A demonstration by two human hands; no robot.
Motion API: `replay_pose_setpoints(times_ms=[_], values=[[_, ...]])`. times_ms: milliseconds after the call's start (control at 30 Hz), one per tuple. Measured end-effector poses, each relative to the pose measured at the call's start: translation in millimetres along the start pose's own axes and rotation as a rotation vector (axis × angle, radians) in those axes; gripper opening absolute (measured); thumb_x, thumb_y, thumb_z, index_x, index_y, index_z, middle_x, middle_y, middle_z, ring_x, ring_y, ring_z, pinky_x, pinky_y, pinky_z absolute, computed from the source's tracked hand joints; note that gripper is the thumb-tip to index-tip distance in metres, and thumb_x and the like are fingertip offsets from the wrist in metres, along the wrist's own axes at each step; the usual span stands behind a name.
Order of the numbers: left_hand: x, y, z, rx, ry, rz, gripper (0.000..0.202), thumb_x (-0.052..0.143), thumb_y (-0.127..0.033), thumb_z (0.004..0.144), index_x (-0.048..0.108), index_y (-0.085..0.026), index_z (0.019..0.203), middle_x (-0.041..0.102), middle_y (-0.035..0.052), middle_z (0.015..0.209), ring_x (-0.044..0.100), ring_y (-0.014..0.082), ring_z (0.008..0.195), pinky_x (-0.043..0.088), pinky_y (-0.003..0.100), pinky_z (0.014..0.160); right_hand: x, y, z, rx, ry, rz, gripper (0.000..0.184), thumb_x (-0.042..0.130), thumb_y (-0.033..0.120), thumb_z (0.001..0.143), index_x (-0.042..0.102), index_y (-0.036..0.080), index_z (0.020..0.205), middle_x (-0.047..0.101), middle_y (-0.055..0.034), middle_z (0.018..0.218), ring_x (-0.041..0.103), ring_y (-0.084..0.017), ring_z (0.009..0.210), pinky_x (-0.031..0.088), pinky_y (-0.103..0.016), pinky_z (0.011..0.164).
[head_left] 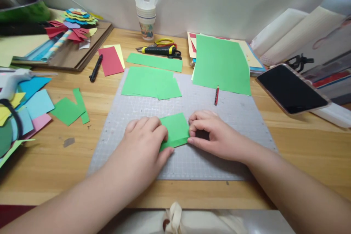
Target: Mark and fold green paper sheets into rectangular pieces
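A small folded green paper [175,128] lies on the grey cutting mat [192,164] in front of me. My left hand [145,142] presses on its left edge with curled fingers, the thumb under the lower corner. My right hand [214,135] pinches the paper's right edge with its fingertips. Both hands rest on the mat.
More green sheets [150,84] and a big green sheet [221,64] lie beyond, with a red pencil [216,95]. A utility knife [161,50], scissors, a black pen [95,68], paper cups [146,22], a phone [292,88] and coloured scraps [35,102] sit around.
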State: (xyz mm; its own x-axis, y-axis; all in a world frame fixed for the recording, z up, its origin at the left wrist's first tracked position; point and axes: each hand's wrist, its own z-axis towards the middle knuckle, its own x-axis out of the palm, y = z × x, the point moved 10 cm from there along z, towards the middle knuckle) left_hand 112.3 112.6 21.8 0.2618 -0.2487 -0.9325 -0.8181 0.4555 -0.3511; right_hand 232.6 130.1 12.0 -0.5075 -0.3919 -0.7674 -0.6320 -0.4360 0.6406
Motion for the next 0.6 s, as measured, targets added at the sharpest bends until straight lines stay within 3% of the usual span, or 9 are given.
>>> replay_pose_setpoints(times_ms=[100, 333, 600], values=[[3.0, -1.3, 5.1, 0.003, 0.046, -0.013, 0.013, 0.063, -0.029, 0.087, 0.062, -0.021, 0.077, 0.056, 0.0028, 0.088, 0.052, 0.0247, 0.091, 0.038, 0.043, 0.082, 3.5, 3.9, -2.9, 0.020, 0.015, 0.008, 0.012, 0.062, 0.024, 0.089, 0.059, 0.021, 0.077, 0.057, -0.0032, 0.091, 0.053, -0.020, 0.092, 0.036, -0.039, 0.085], [6.0, 2.2, 2.6, 0.025, -0.047, -0.071, 0.011, 0.062, -0.029, 0.087, 0.061, -0.022, 0.080, 0.055, 0.0017, 0.088, 0.049, 0.0230, 0.091, 0.035, 0.041, 0.080, 1.6, 3.1, -1.3, 0.029, -0.014, -0.002, 0.010, 0.065, 0.018, 0.085, 0.058, 0.021, 0.078, 0.057, -0.0028, 0.092, 0.053, -0.020, 0.094, 0.037, -0.038, 0.086], [8.4, 5.2, 1.0, 0.011, -0.034, -0.116, 0.015, 0.054, -0.031, 0.091, 0.058, -0.022, 0.079, 0.053, 0.0015, 0.091, 0.049, 0.0233, 0.093, 0.034, 0.043, 0.081, 1.4, 2.8, -0.7, 0.023, -0.024, -0.006, 0.010, 0.065, 0.017, 0.084, 0.059, 0.020, 0.077, 0.058, -0.0024, 0.089, 0.053, -0.020, 0.092, 0.036, -0.037, 0.084]])
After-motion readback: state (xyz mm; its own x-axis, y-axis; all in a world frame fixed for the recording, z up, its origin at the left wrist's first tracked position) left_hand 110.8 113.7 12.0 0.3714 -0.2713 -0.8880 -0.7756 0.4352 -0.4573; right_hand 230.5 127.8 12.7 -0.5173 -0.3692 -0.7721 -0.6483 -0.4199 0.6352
